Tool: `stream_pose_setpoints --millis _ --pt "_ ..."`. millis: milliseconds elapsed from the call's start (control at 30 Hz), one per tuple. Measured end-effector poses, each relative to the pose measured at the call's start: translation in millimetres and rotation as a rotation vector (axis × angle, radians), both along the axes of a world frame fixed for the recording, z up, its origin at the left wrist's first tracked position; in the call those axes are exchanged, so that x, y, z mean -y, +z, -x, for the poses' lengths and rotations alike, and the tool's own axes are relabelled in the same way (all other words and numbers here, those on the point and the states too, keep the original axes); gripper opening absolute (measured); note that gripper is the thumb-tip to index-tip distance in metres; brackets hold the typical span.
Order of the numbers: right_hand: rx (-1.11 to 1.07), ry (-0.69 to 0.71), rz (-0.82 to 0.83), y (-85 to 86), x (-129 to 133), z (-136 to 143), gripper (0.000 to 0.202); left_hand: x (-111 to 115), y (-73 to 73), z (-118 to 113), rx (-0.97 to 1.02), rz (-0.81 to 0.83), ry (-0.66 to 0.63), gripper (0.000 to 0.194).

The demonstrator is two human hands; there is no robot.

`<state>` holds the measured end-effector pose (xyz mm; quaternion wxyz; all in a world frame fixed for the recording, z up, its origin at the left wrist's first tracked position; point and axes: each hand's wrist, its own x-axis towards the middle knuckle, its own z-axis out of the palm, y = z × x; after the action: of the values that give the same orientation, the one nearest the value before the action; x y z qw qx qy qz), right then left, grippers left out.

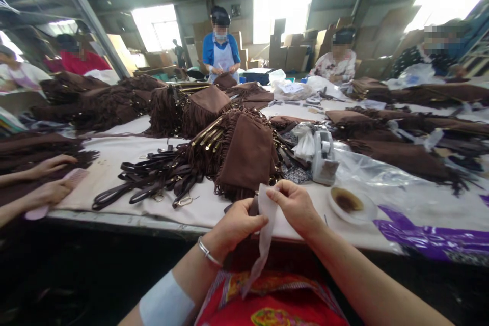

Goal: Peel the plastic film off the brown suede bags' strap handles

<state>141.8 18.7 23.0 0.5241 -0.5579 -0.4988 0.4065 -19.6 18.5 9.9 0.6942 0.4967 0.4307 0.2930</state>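
Strip of thin, whitish material (264,244) hung between the hands, trailing below them. The right hand (294,209) pinched its top, thumb to finger; the left hand (239,224) was curled closed on a dark piece (253,207). Just beyond them leaned a brown fringed bag (248,155), straps (153,175) to its left, a tape dispenser (324,160) to its right.

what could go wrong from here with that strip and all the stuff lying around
The pale strip pinched in the right hand has a loose lower end, which might crease or snag. The dish with brown contents sits near the right forearm; a knock might spill it. The looped dark straps lie heaped together, so lifting one may drag others.
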Motion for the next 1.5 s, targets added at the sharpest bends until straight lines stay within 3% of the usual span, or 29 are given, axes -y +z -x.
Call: stream_pose_setpoints --millis 300,467,600,700,767,867,967,1067,1267,1400,1500 --pt "-0.639 -0.125 0.037 -13.0 -19 -12 0.032 14 -17.1 15 -0.108 0.003 -0.054 0.023" --pt "-0.695 -0.194 0.03 -16.1 -20 -20 0.033 26 -28.0 20 -0.285 -0.089 -0.158 0.012" --pt "-0.64 -0.248 -0.028 -11.6 -20 -35 0.034 32 -33.7 33 -0.389 -0.132 -0.23 0.013" --pt "-0.617 -0.309 -0.079 -8.8 -16 -47 0.037 29 -39.9 47 -0.307 -0.052 -0.18 0.01" --pt "-0.594 -0.289 -0.056 -10.9 -8 -48 0.039 24 -42.8 54 -0.099 0.135 -0.044 0.014" --pt "-0.499 -0.119 0.101 -21.5 15 -35 0.038 16 -41.9 55 0.34 0.377 0.194 0.025" --pt "-0.352 0.069 0.292 -33.8 41 -13 0.038 12 -35.5 44 0.558 0.412 0.249 0.031" --pt "-0.169 0.162 0.311 -38.5 57 0 0.031 14 -27.3 29 0.506 0.335 0.203 0.033" --pt "0.307 0.12 0.063 -26.5 49 -7 0.021 21 -15.8 7 0.278 0.207 0.061 0.041" --pt "0.423 0.096 -0.051 -12.0 31 -12 0.022 16 -10.0 -2 0.16 0.112 0.052 0.037" --pt "0.387 0.117 -0.102 0.5 17 -14 0.023 7 -1.0 -8 0.166 0.063 0.082 0.037"
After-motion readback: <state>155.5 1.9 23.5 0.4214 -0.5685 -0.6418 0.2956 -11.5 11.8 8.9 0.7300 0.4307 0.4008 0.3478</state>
